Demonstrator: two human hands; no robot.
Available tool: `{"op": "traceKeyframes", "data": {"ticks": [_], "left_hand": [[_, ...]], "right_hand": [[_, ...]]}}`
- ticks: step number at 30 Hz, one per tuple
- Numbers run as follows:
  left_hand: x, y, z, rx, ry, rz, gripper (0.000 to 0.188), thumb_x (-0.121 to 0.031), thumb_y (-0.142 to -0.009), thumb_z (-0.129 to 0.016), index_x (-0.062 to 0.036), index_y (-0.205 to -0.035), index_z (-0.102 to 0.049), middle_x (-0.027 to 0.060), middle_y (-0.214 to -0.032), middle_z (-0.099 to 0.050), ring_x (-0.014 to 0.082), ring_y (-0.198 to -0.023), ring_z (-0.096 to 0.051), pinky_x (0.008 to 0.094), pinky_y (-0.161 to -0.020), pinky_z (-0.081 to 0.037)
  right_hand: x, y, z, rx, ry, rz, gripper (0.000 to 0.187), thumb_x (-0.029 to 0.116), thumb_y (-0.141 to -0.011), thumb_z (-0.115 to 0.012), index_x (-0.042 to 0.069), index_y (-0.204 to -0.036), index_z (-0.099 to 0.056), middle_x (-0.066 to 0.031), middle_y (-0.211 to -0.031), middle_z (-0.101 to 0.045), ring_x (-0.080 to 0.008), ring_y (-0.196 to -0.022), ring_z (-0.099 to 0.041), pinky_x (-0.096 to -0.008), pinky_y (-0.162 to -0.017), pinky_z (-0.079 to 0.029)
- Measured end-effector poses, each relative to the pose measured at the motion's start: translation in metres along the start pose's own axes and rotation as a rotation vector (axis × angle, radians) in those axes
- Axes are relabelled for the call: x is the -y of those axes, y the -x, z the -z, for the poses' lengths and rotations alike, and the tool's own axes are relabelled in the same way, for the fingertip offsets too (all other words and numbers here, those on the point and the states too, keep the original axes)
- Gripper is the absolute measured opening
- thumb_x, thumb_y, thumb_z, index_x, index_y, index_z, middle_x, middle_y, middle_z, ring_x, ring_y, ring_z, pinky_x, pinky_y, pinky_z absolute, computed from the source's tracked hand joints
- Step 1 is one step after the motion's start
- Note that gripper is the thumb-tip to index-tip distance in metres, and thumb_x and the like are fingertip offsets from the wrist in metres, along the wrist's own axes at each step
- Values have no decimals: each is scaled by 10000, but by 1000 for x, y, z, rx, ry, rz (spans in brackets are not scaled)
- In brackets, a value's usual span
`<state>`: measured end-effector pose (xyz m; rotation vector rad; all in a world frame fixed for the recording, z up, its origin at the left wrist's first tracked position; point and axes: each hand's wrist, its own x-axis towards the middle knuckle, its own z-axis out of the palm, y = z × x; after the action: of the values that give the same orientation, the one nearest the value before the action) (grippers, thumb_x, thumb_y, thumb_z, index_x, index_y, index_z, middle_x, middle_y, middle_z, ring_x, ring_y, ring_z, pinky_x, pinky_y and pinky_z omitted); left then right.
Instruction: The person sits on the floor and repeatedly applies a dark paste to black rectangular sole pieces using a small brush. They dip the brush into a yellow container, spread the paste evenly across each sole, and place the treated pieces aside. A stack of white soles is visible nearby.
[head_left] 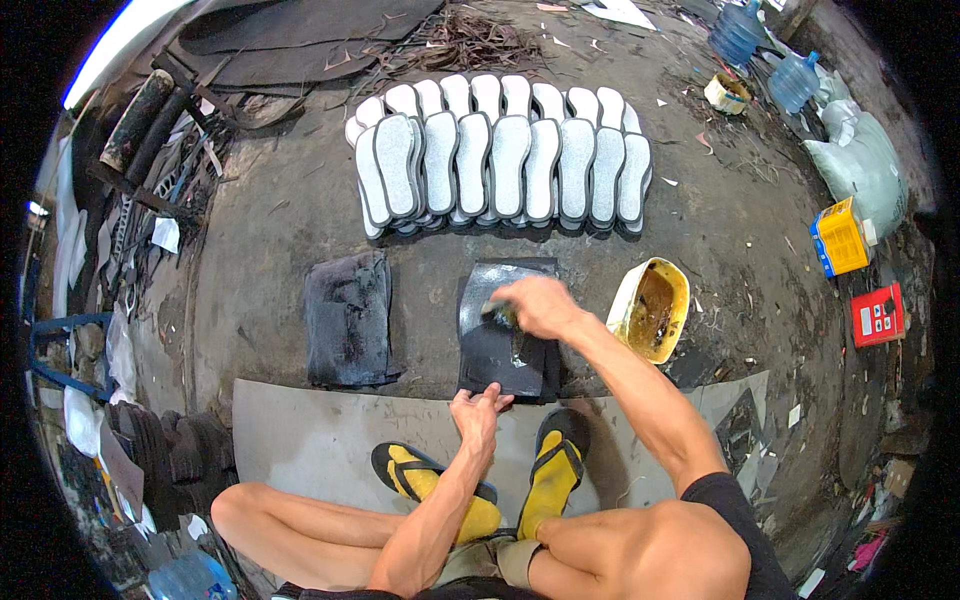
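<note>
A stack of black rectangular sheets (530,375) lies on the ground in front of me, its top sheet streaked with a wet, shiny film. Over its upper part, my right hand (540,307) is closed around a short brush (500,313), whose end meets the sheet; my fingers partly cover it. At the near edge, my left hand (480,412) grips the sheet between thumb and fingers. Right of the stack stands a cut-open yellowish container (620,312) with brown, sticky liquid inside. To the left sits a second pile of dark, smeared sheets (348,318).
Beyond the sheets are rows of stacked white-topped, dark-edged shoe soles (508,165). A grey flat sheet (330,430) lies under my sandalled feet. Along the right are a yellow-and-blue box (841,238), a red box (878,315) and blue water jugs (738,35). Scraps and rollers (138,120) crowd the left.
</note>
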<state>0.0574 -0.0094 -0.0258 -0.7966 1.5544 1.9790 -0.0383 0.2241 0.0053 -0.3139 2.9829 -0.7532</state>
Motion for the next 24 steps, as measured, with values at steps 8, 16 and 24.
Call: {"op": "traceKeyframes", "data": {"ticks": [8, 16, 24], "left_hand": [[-5, -2, -5, 62, 44, 13, 525, 30, -980, -766, 176, -1352, -425, 225, -1079, -734, 327, -863, -804, 401, -763, -682], [-19, -23, -51, 57, -187, -250, 504, -79, -947, -865, 92, -1330, -585, 180, -929, -771, 233, -774, -793, 355, -657, -655], [-24, -32, 2, 42, -467, -403, 519, -192, -990, -849, 60, -1400, -653, 144, -1015, -740, 163, -811, -722, 323, -753, -581]], "right_hand": [[26, 98, 24, 121, -35, -139, 371, 28, -895, -636, 137, -1224, -769, -227, -973, -766, -449, -974, -746, -572, -845, -601], [-46, -20, 18, -28, 98, -167, 347, 87, -894, -674, 192, -1199, -802, -176, -998, -798, -405, -1008, -766, -545, -883, -607], [46, 125, -4, 100, 37, -39, 432, 41, -838, -701, 182, -1244, -748, -116, -926, -711, -356, -924, -700, -504, -810, -571]]}}
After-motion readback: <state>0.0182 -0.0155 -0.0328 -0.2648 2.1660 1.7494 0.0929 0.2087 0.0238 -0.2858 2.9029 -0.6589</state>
